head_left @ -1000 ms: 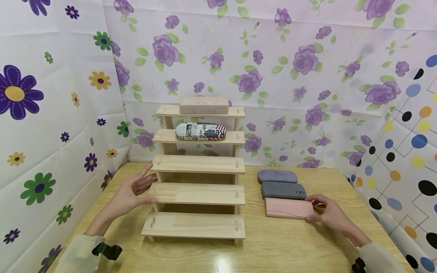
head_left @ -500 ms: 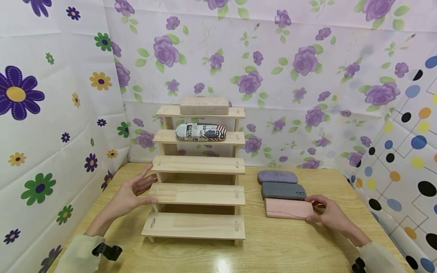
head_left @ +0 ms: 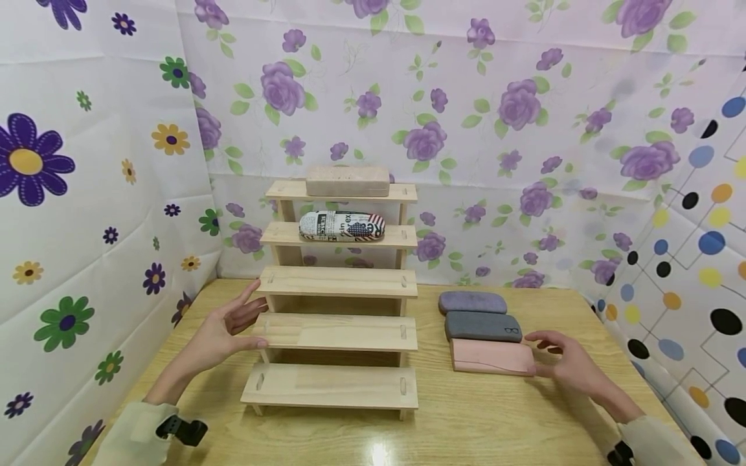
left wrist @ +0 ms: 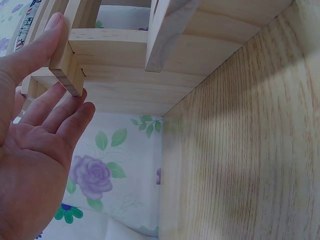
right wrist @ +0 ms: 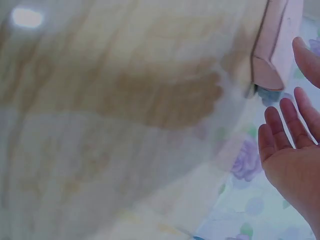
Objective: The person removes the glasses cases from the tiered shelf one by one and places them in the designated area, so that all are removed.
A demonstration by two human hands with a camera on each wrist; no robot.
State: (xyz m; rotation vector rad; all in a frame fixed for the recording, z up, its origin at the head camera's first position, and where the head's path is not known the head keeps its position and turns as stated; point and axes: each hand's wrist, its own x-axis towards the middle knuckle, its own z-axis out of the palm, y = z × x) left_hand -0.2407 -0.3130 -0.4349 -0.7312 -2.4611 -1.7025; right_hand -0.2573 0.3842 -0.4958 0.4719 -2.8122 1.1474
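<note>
A stepped wooden rack (head_left: pixel 335 386) stands left of the middle of the table. My left hand (head_left: pixel 212 336) holds its left side; in the left wrist view the thumb and fingertips lie about the end of one board (left wrist: pixel 75 82). At the right, a pink glasses case (head_left: pixel 492 356) lies in front of a dark grey glasses case (head_left: pixel 483 326) and a purple one (head_left: pixel 473 302). Beside the pink case's right end is my right hand (head_left: pixel 571 362), with loosely bent fingers; the right wrist view shows them apart from the case.
On the rack's top step lies a beige case (head_left: pixel 348 181); a newsprint-patterned case (head_left: pixel 342 226) lies one step below. The wooden table (head_left: pixel 484 421) meets a rose-patterned cloth (head_left: pixel 466 149) at the back. Patterned cloths also hang at left and right.
My right hand has let go of the pink glasses case and moved slightly right. The left hand and the rack stay where they were.
</note>
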